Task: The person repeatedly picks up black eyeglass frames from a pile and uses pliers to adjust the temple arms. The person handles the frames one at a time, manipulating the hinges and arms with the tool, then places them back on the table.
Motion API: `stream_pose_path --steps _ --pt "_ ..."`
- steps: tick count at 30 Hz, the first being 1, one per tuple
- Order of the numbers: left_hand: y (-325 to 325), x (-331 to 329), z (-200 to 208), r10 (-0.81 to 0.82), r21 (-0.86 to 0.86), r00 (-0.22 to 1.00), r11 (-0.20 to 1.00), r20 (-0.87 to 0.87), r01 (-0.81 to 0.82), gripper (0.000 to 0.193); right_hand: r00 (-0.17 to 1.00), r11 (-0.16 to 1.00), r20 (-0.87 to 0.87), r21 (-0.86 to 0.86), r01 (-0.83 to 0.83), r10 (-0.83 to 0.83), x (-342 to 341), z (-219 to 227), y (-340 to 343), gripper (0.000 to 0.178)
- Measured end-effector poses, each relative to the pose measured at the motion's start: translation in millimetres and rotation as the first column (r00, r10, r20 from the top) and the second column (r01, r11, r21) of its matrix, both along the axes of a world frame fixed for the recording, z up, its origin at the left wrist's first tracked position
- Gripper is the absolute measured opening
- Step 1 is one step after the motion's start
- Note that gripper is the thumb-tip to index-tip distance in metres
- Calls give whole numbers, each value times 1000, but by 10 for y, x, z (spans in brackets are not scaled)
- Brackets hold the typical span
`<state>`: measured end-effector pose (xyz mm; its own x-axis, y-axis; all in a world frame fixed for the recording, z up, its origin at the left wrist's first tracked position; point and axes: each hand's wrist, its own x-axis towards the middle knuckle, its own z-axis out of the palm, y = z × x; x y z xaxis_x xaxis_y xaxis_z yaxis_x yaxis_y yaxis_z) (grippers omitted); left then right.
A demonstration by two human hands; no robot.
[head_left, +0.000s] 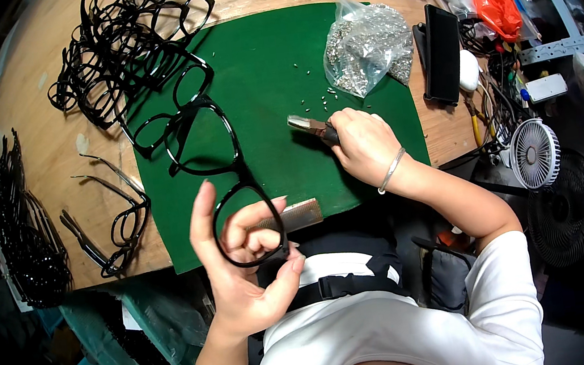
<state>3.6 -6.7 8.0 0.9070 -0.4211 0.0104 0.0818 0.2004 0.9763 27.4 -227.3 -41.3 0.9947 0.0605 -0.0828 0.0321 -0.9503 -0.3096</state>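
My left hand (243, 287) holds a black eyeglass frame (245, 176) by the end of its near rim, between thumb and fingers; the index finger is raised beside it. Both rims look empty of lenses, and the front points up and away over the green mat (259, 62). In my right hand (364, 143) are pliers (308, 123), their metal jaws pointing left just above the mat; most of the handles are hidden in the fist. Small metal pieces (330, 92) lie scattered beyond the pliers. A clear bag (361, 53) full of such pieces sits at the mat's far right.
A tangled heap of black eyeglass frames (123, 53) covers the far left. More frames (123, 229) and a bundle of black temples (25, 237) lie at left. A flat metal piece (299, 214) rests at the mat's front edge. At right are a phone (441, 55) and a white fan (535, 154).
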Motion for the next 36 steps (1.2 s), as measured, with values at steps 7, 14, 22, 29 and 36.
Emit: stream_pose_path --steps 7,14,22,29,36 --pt "-185 -66 -93 116 149 986 980 123 -134 85 994 782 -80 623 -7 73 -157 582 202 13" --pt "-328 -127 -103 200 218 941 940 275 -263 87 986 404 -163 901 160 -26 -396 587 504 15" --pt "-261 -28 52 130 149 990 979 63 -138 82 812 71 -530 845 530 243 -285 672 455 21" --pt "-92 -4 210 32 33 991 999 -132 -28 83 803 163 -502 865 475 321 -279 800 438 17" --pt "-9 7 287 20 -20 974 999 -227 -25 90 609 611 -552 780 134 570 -294 968 239 34"
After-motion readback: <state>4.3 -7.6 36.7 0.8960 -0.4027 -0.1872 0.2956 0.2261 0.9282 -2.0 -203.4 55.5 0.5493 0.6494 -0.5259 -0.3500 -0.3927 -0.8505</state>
